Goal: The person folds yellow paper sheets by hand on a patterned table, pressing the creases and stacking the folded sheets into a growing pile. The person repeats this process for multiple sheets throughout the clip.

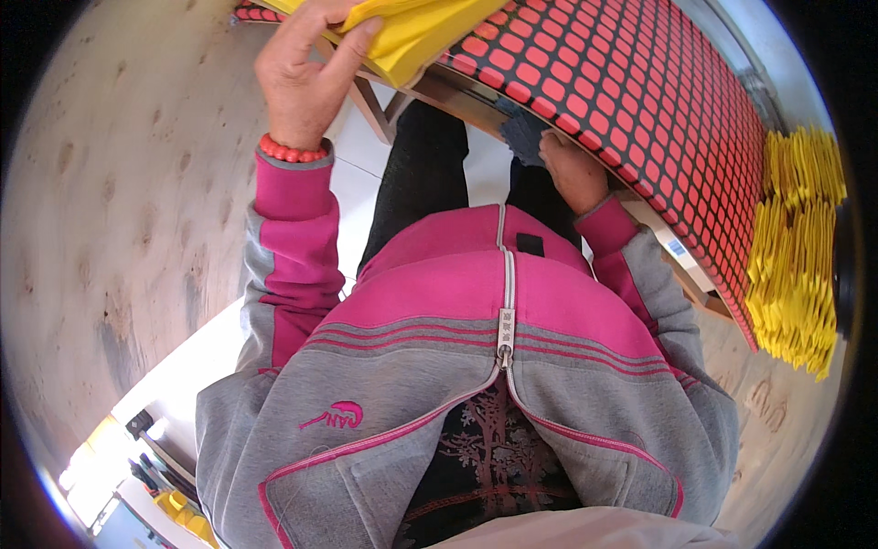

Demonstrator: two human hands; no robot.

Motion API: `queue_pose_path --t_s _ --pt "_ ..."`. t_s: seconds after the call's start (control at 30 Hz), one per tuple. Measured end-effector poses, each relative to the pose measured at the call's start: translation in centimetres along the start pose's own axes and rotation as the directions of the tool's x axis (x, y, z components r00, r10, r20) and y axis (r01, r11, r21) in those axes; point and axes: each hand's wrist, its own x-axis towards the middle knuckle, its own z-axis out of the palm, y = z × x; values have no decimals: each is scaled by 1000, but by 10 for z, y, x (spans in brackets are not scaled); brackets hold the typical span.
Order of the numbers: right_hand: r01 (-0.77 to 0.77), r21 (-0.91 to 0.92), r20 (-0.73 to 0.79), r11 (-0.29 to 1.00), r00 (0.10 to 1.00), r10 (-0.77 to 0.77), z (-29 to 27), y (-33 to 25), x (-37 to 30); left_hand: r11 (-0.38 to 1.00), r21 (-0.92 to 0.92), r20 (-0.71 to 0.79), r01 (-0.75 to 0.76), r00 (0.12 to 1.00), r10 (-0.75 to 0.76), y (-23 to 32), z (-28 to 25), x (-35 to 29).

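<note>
Your left hand (306, 78) reaches up and far, arm nearly straight out from the pink cuff, a red bead bracelet (291, 151) on the wrist. Its fingers and thumb are closed around the near edge of a yellow stack (416, 32) of flat sheets, which lies at the far left end of the mat (631, 101) and sticks out over the mat's near edge.

Your right hand (574, 169) is held low and close to your body, elbow bent, tucked against the underside of the mat's near edge. It lies against a small dark grey piece (523, 133) there; you cannot tell from this view whether the fingers grip it or only rest on it.

The mat is black with rows of rounded red-pink cells, and runs from far left to near right across a wooden frame (384, 105). Beyond its right end stands a long row of yellow packets (796, 256), set upright and close together. A small white label (677, 247) with blue print sits on the frame's edge under the mat, right of your right sleeve.
</note>
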Motion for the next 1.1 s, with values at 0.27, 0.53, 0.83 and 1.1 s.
queue_pose_path --t_s 0.27,0.53,0.83,1.1 --pt "55 283 111 958 990 -89 -76 -57 7 966 -132 -158 224 957 -244 -10 5 -1" --pt "400 474 -267 784 914 -305 -183 -96 90 915 -336 104 223 974 -200 -17 -11 -5" --pt "541 207 -435 815 797 -418 -163 -109 162 955 -261 281 139 958 -62 -7 -23 -3" --pt "554 369 -478 746 802 -359 -146 -105 171 981 -157 273 113 960 -67 -7 -26 -5"
